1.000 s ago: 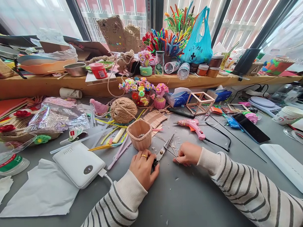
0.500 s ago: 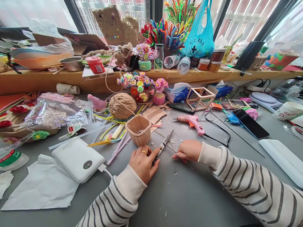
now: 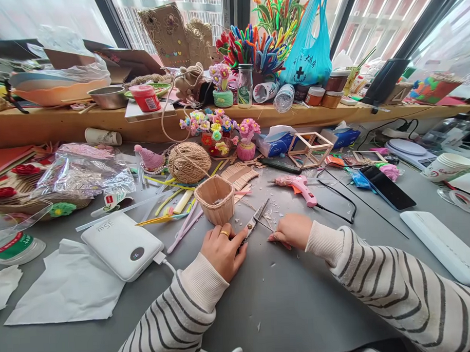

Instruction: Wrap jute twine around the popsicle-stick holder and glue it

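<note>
My left hand (image 3: 223,252) is closed around the handles of a pair of scissors (image 3: 256,220), which lie low over the grey table with the blades pointing away to the right. My right hand (image 3: 293,231) pinches a thin dark stick (image 3: 266,227); its far end meets the scissors near the pivot. Just beyond my left hand stands a small wooden basket (image 3: 216,203) with a braided twine rim. Pale scraps (image 3: 274,214) are scattered around the blades. A pink glue gun (image 3: 299,186) lies past my right hand, its black cord curling to the right.
A white power bank (image 3: 122,245) with a cable sits at left, beside a white cloth (image 3: 71,284). Behind the basket is a twine ball (image 3: 189,162). A phone (image 3: 388,187) and a long white case (image 3: 443,247) lie at right. Crafts and jars crowd the wooden ledge (image 3: 148,120).
The view has shifted very slightly. Both hands keep their grips and stay almost in place, with the stick still against the scissors.
</note>
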{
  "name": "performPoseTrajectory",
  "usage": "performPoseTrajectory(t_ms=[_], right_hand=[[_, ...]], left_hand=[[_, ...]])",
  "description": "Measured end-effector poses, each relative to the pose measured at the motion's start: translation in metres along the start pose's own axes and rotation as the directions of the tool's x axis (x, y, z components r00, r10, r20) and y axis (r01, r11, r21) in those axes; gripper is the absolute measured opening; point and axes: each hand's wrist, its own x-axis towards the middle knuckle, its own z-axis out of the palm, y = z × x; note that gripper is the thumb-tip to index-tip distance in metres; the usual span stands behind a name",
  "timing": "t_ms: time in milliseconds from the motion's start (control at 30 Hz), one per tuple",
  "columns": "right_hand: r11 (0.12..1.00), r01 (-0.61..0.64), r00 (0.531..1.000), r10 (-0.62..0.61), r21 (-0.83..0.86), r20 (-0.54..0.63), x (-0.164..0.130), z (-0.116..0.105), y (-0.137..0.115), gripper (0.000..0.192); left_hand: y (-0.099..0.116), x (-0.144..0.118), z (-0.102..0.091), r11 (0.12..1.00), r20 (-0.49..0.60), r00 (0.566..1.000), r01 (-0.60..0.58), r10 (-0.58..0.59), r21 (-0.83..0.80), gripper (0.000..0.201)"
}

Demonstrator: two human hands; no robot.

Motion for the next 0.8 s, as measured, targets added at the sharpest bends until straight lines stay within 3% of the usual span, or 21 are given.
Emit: performPoseTrajectory(t_ms=[200, 400, 800], right_hand=[[0.982, -0.147, 0.987, 0.139, -0.12, -0.075, -0.009, -0.002, -0.002, 0.049], [0.966, -0.036, 0.999, 0.034, -0.255, -0.012, -0.015, -0.009, 0.001, 0.044], [0.879, -0.016, 0.999, 0.029, -0.476, 0.018, -0.014, -0.03, -0.019, 0.035]], left_hand=[[0.0, 0.0, 0.001, 1.0, -0.019, 1.0, 0.004, -0.004, -0.003, 0.027], [0.0, 0.0, 0.002, 1.0, -0.034, 0.999, 0.012, -0.013, -0.011, 0.026], [0.001, 0.0, 0.001, 0.999, -0.061, 0.998, 0.002, -0.004, -0.036, 0.026]])
